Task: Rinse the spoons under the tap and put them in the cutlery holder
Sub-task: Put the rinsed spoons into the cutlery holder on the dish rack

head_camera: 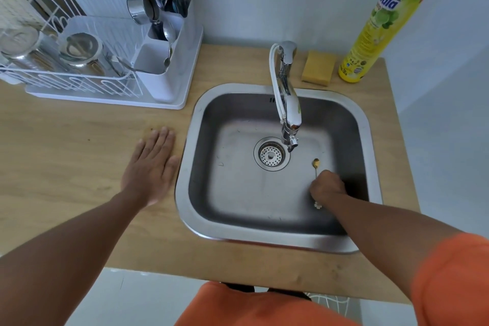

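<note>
The right hand (327, 185) is down in the sink (367, 124), fingers curled round the thin stem of a small gold spoon (316, 164); the bowl points toward the drain (271, 154) and a pale flower-shaped ornament on the handle end shows below the fist. The spoon lies at or just above the sink floor; contact cannot be confirmed. The left hand (152, 168) rests flat on the wooden desk (66, 156) just beside the sink rim, fingers straight, holding nothing. The tap (287, 103) overhangs the basin near the drain; no water stream is visible. The cutlery holder (169, 61) stands at the near end of the drying rack (79, 79), well apart from the sink on the left, already stocked with forks and spoons. Assessment: the spoon appears light, rigid and thin, likely slippery once wet, with a stem that could twist in a loose pinch. The ornament looks like the delicate part and is best spared pressure. A firm hold at mid-stem, as now, seems suitable, leaving the bowl exposed for rinsing under the spout.
</note>
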